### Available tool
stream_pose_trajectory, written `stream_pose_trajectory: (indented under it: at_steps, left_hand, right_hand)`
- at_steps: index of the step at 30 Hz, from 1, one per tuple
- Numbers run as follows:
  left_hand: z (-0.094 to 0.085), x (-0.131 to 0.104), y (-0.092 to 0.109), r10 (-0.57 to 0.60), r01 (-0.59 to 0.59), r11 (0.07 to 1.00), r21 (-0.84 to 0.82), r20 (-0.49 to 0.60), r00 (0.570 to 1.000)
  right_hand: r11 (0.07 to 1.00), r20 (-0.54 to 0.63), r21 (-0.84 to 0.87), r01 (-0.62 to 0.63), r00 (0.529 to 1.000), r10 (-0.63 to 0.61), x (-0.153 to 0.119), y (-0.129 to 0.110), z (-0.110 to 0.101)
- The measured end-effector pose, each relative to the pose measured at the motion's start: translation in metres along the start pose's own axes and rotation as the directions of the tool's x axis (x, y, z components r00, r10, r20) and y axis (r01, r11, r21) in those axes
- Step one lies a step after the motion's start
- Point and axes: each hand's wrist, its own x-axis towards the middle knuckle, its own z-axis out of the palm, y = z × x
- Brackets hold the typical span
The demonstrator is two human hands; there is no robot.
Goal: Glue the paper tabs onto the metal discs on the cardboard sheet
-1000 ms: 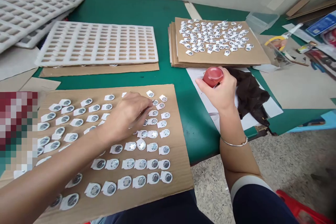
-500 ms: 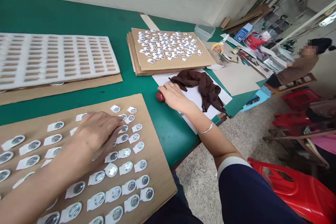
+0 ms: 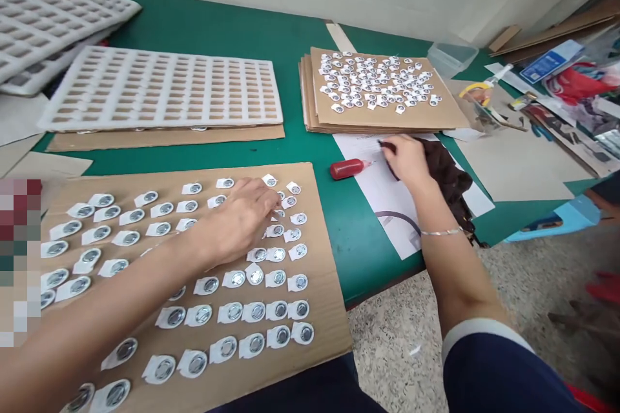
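My left hand point(image 3: 245, 219) rests over a cardboard sheet point(image 3: 329, 329), fingers bent and pressed together; what lies under the fingertips is hidden. Rows of round silvery metal pieces on white tabs point(image 3: 253, 312) cover this sheet around the hand. My right hand point(image 3: 407, 158) is closed on a dark brown cloth point(image 3: 448, 171), a bit of which pokes out past the fingertips. To its left, a red squeeze bottle point(image 3: 346, 168) with a pale nozzle lies on its side, the nozzle over a white printed paper point(image 3: 387, 197).
White foam trays with slots point(image 3: 169, 87) stand at the back left. A cardboard stack point(image 3: 387, 117) bearing many more tabbed pieces is behind my right hand. Yellow-handled scissors point(image 3: 477, 87), a clear plastic box point(image 3: 453, 58) and a blue stool point(image 3: 557, 219) are to the right.
My right hand has let go of the red bottle, moved right and taken hold of the brown cloth. The view has turned left; my left hand stays over the cardboard sheet.
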Motion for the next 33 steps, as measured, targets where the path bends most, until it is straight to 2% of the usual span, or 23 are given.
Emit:
stream_pose_trajectory:
  at_steps: [1, 4, 5, 7, 10, 13, 15, 20, 25, 29, 33]
  left_hand:
    - [0.0, -0.001, -0.002, 0.008, -0.008, 1.0, 0.015, 0.02, 1.0]
    - [0.002, 0.0, -0.007, 0.04, -0.051, 0.993, 0.105, 0.107, 0.993]
    - [0.003, 0.001, -0.008, 0.049, -0.069, 0.986, 0.149, 0.14, 0.989]
    - [0.006, 0.005, -0.009, 0.062, -0.106, 0.966, 0.234, 0.189, 0.98]
    - [0.009, 0.01, -0.008, 0.071, -0.133, 0.945, 0.297, 0.212, 0.975]
    - [0.012, 0.012, -0.008, 0.053, -0.124, 0.937, 0.325, 0.218, 0.974]
    - [0.013, 0.013, -0.008, 0.047, -0.12, 0.934, 0.337, 0.218, 0.975]
    - [0.013, 0.014, -0.005, 0.038, -0.116, 0.932, 0.343, 0.226, 0.973]
    - [0.017, 0.014, -0.004, 0.069, -0.129, 0.939, 0.319, 0.194, 0.978]
    - [0.02, 0.014, -0.003, 0.081, -0.129, 0.946, 0.299, 0.168, 0.982]
    - [0.021, 0.016, -0.003, 0.089, -0.137, 0.947, 0.292, 0.171, 0.981]
  right_hand:
    - [0.999, -0.129, 0.027, -0.036, 0.991, 0.039, -0.008, 0.002, -0.011]
    - [0.995, -0.28, 0.057, -0.085, 0.955, 0.098, -0.036, -0.009, -0.05]
    - [0.993, -0.293, 0.095, -0.065, 0.952, 0.09, -0.044, -0.02, -0.06]
    - [0.977, -0.224, 0.212, 0.011, 0.974, 0.037, -0.056, -0.052, -0.07]
    - [0.911, -0.025, 0.389, 0.139, 0.99, -0.14, -0.064, -0.105, -0.06]
    - [0.872, 0.209, 0.457, 0.174, 0.932, -0.296, -0.061, -0.141, -0.034]
    - [0.866, 0.305, 0.484, 0.129, 0.903, -0.304, -0.055, -0.152, -0.018]
    - [0.844, 0.457, 0.531, -0.072, 0.863, -0.214, -0.039, -0.161, 0.004]
    - [0.843, 0.493, 0.53, -0.092, 0.842, -0.218, -0.039, -0.163, 0.015]
    - [0.828, 0.508, 0.537, -0.161, 0.845, -0.165, -0.039, -0.161, 0.015]
    - [0.807, 0.543, 0.556, -0.198, 0.822, -0.173, -0.038, -0.161, 0.014]
